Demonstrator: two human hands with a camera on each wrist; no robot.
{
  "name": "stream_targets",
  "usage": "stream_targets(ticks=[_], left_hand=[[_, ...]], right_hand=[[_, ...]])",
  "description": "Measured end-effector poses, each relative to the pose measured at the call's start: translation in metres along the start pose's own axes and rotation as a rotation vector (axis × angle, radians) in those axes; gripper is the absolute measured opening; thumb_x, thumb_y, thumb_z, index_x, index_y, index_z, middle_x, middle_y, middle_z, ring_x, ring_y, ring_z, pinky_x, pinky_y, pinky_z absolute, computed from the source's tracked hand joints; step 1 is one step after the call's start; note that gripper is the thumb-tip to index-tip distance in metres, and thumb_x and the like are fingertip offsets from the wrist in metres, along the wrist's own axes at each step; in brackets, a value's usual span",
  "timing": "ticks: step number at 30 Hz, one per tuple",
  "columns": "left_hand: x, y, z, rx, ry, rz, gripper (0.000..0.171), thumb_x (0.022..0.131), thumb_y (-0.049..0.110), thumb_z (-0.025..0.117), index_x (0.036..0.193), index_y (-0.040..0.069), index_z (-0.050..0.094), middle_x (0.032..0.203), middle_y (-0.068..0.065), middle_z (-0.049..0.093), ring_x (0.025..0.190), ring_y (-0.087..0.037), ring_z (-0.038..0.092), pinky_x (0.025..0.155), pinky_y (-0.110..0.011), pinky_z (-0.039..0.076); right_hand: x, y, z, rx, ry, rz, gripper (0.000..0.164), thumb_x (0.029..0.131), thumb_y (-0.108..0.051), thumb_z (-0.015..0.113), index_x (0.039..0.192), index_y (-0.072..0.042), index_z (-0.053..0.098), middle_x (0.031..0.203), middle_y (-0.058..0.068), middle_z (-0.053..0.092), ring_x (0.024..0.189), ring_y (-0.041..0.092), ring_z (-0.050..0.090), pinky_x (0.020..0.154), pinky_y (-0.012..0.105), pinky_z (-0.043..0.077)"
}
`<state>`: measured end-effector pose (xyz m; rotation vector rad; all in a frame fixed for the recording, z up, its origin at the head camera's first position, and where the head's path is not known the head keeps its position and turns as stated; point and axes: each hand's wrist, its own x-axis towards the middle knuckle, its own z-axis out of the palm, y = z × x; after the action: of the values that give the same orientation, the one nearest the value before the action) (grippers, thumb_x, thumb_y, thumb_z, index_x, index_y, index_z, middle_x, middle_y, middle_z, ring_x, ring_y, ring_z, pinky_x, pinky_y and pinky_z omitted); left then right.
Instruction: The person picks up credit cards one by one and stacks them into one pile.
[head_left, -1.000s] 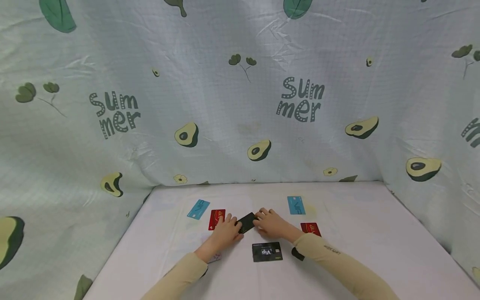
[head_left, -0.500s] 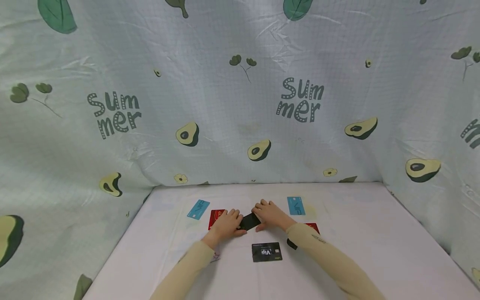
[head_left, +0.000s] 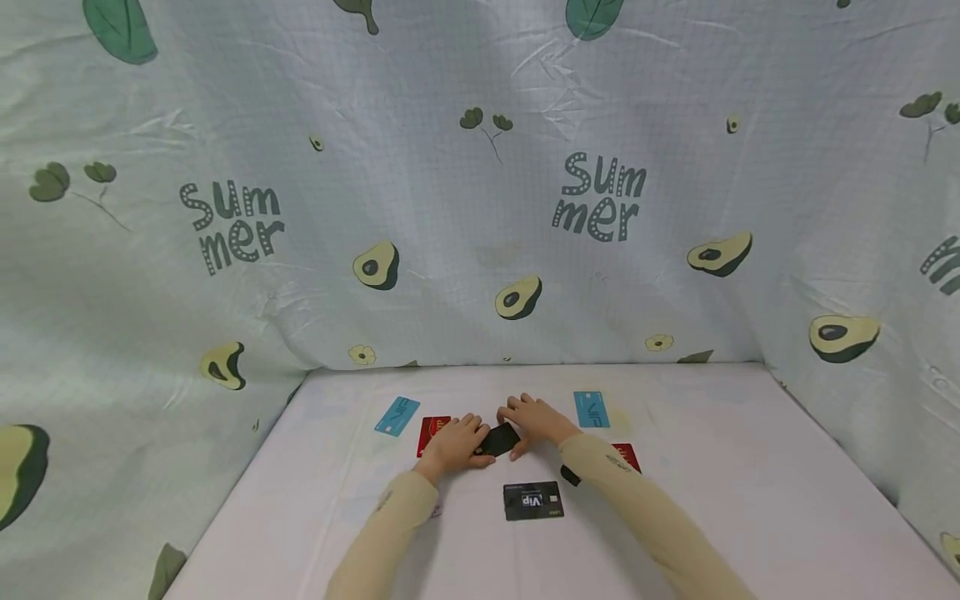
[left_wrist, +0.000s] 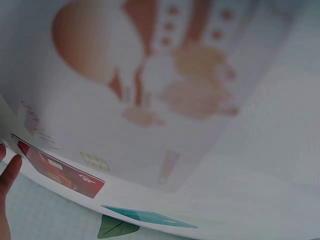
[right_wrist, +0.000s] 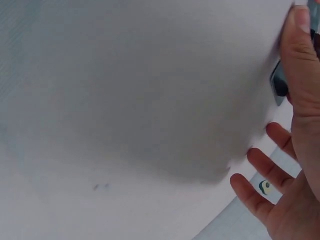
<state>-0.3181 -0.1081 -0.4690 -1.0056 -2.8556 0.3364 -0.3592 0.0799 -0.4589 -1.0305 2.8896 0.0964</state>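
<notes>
A plain black card (head_left: 500, 439) lies between the two hands near the middle of the table. My left hand (head_left: 455, 443) pinches its left end, thumb on the near side and fingers on the far side. At the other end my right hand (head_left: 540, 423) grips the card between thumb and forefinger. In the right wrist view the thumb (right_wrist: 301, 65) overlaps the dark card (right_wrist: 278, 82), while the other fingers spread away from it. Only two fingertips (left_wrist: 10, 175) of the left hand show at the edge of the left wrist view.
Left of the hands lie a red card (head_left: 432, 435) and a blue VIP card (head_left: 397, 416). A second blue card (head_left: 592, 409) and red card (head_left: 627, 454) lie right. A black VIP card (head_left: 533, 501) lies nearer; a picture card (left_wrist: 145, 100) looms blurred under the left wrist.
Both hands have shifted slightly, the right one left and away from me, the left one a little right. The black card between them has turned slightly and moved a little right.
</notes>
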Motion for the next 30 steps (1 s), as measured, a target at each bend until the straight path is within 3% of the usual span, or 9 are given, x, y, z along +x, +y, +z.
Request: stream_targets(ticks=[7,14,21,30], left_hand=[[0.001,-0.001,0.009,0.066,0.047,0.02,0.058,0.085,0.059,0.04,0.119,0.013,0.051,0.115,-0.005,0.053,0.105,-0.018,0.049,0.089,-0.036,0.045],[0.002,0.003,0.009,0.118,0.025,0.013,0.06,0.085,0.06,0.037,0.117,0.01,0.051,0.115,-0.006,0.052,0.102,-0.018,0.047,0.089,-0.033,0.044],[0.002,0.007,0.006,0.173,0.009,0.014,0.06,0.087,0.059,0.035,0.119,0.01,0.049,0.115,-0.006,0.051,0.104,-0.018,0.047,0.09,-0.033,0.043],[-0.003,0.01,0.001,0.261,0.05,0.013,0.057,0.087,0.058,0.037,0.117,0.011,0.05,0.111,-0.005,0.053,0.102,-0.019,0.048,0.091,-0.035,0.043]], right_hand=[[0.007,-0.003,0.001,0.065,-0.05,0.066,0.057,0.057,-0.052,0.072,0.102,-0.025,0.048,0.099,0.001,0.044,0.087,0.016,0.037,0.075,0.036,0.042],[0.005,-0.005,-0.001,0.088,-0.062,0.082,0.059,0.057,-0.05,0.074,0.1,-0.021,0.045,0.098,0.001,0.044,0.088,0.016,0.037,0.075,0.036,0.043],[0.001,-0.005,0.002,0.066,0.01,0.008,0.063,0.058,-0.05,0.075,0.102,-0.016,0.046,0.104,0.001,0.052,0.093,0.018,0.042,0.078,0.04,0.045],[-0.003,-0.002,0.008,-0.008,0.105,-0.057,0.069,0.06,-0.055,0.07,0.114,-0.018,0.048,0.109,0.001,0.052,0.097,0.019,0.043,0.081,0.043,0.043]])
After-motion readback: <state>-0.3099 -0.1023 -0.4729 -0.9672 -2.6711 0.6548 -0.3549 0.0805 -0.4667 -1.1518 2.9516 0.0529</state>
